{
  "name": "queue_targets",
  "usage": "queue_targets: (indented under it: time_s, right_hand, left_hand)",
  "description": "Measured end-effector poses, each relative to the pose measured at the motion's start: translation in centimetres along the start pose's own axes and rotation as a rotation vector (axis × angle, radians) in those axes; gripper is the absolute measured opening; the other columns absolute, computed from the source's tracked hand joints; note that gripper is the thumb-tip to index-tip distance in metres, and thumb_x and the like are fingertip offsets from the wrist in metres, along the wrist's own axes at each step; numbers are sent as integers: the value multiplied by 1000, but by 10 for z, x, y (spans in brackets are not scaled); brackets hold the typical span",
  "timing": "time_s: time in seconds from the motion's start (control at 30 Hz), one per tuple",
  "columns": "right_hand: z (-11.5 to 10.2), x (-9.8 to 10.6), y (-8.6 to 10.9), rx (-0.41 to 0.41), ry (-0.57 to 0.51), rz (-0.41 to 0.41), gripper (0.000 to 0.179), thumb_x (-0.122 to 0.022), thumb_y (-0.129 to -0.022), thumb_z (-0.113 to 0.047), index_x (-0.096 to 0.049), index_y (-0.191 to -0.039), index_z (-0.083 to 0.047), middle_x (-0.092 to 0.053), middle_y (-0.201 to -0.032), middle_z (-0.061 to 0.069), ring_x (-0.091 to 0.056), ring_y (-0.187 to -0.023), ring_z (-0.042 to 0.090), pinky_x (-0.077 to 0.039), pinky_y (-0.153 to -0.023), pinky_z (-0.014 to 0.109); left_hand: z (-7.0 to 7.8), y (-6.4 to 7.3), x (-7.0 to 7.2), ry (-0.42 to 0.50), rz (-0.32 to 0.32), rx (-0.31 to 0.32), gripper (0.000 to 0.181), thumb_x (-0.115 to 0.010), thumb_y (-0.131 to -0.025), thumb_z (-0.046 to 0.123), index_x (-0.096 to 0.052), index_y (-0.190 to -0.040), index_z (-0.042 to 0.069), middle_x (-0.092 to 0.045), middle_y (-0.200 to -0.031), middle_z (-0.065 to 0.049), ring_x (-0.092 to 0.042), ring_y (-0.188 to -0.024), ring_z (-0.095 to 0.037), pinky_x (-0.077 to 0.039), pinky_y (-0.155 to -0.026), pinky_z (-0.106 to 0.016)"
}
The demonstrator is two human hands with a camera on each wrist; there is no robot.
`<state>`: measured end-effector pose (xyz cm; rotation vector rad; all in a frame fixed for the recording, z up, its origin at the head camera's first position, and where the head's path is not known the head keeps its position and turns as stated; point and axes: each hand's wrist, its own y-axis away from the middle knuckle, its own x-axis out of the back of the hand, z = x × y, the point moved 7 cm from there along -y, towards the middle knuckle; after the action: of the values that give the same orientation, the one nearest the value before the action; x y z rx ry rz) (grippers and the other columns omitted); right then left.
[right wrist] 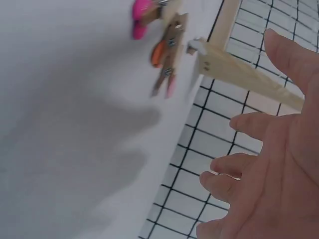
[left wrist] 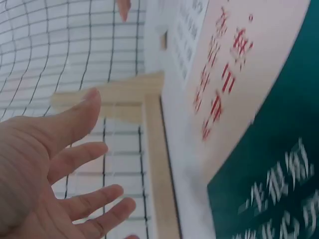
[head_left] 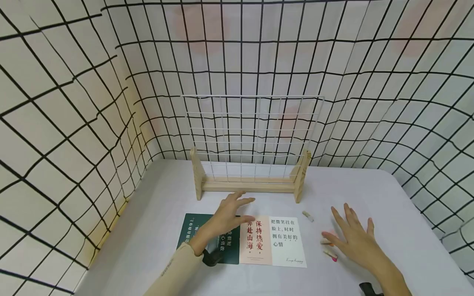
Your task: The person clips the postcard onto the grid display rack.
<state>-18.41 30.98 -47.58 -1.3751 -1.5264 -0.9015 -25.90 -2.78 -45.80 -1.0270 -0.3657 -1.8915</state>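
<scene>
Upright wire grid (head_left: pixel 255 142) and wooden stand (head_left: pixel 248 186), barring direct passage to the rear; lanes lie open past both ends, bounded by the checked wall (head_left: pixel 370 98). Between left hand (head_left: pixel 227 213) and right hand (head_left: pixel 353 238), the space above the flat cards (head_left: pixel 261 242) is passable; low clothespins (head_left: pixel 330 255) obstruct the tabletop (head_left: pixel 344 185) just beside the right hand

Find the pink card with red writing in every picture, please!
Head: lower middle, the pink card lies between the green card and the white card.
Left wrist: upper right, the pink card is again between those two.
Right wrist: not in it.
Shared landmark: the wooden stand, also in the left wrist and right wrist views.
</scene>
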Motion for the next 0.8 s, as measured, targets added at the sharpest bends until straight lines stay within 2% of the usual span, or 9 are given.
queue_targets:
  time_s: [0.27,0.33,0.43,0.47,0.5,0.57,0.67,0.7,0.8]
  right_hand:
    - [35,-10,17,3,-192,-25,74,-62,-103,-42,-31,-163,-15,-17,-165,39,-18,-148,64,19,-109,81]
    - [42,-11,19,9,-257,-13,69,-64,-102,-38,-36,-161,-15,-20,-164,38,-20,-146,66,11,-110,83]
    - [55,-10,22,-16,-336,9,62,-66,-102,-36,-44,-158,-19,-25,-165,33,-26,-146,64,-12,-108,85]
    - [59,-9,23,-30,-354,24,60,-66,-102,-36,-47,-156,-21,-29,-165,30,-28,-151,53,-20,-105,83]
    - [63,-8,25,-41,-362,39,57,-67,-102,-36,-49,-155,-23,-33,-164,25,-30,-155,39,-27,-112,73]
    - [69,-5,26,-35,-370,85,52,-69,-101,-33,-56,-150,-23,-46,-157,18,-39,-149,10,-42,-113,47]
    - [74,-4,26,-7,-391,132,45,-71,-99,-26,-63,-143,-18,-64,-137,2,-49,-117,-16,-47,-91,15]
    - [76,-4,26,-2,-400,135,44,-72,-99,-25,-65,-141,-16,-68,-128,-1,-54,-108,-13,-46,-81,10]
    - [83,-10,23,-42,-480,88,43,-70,-100,-24,-65,-141,-13,-71,-110,-10,-61,-83,2,-51,-67,20]
  left_hand:
    - [3,-23,-25,105,-71,-24,55,-85,-86,25,-69,-136,12,-56,-138,-14,-52,-127,-33,-36,-103,-51]
    - [-1,-30,-28,158,-80,-16,54,-87,-84,21,-70,-135,13,-57,-132,-12,-53,-120,-32,-38,-97,-44]
    - [-8,-40,-33,236,-112,-10,54,-89,-82,16,-72,-133,15,-57,-125,-11,-55,-109,-32,-41,-86,-33]
    - [-10,-43,-34,255,-129,-11,53,-89,-81,15,-72,-132,15,-57,-123,-12,-55,-106,-32,-42,-81,-30]
    - [-11,-45,-36,267,-149,-9,52,-89,-81,15,-73,-131,15,-58,-122,-13,-55,-104,-32,-42,-77,-27]
    - [-13,-50,-41,275,-187,-5,50,-89,-81,15,-74,-129,15,-60,-118,-15,-55,-100,-30,-42,-72,-22]
    - [-14,-55,-47,271,-229,1,45,-88,-82,14,-76,-125,14,-62,-114,-16,-54,-95,-25,-41,-69,-21]
    - [-14,-58,-50,269,-236,3,43,-88,-82,14,-77,-123,14,-62,-113,-16,-53,-94,-23,-41,-70,-20]
    - [-12,-64,-55,257,-250,-9,38,-89,-81,12,-80,-118,12,-64,-111,-15,-53,-91,-20,-42,-72,-20]
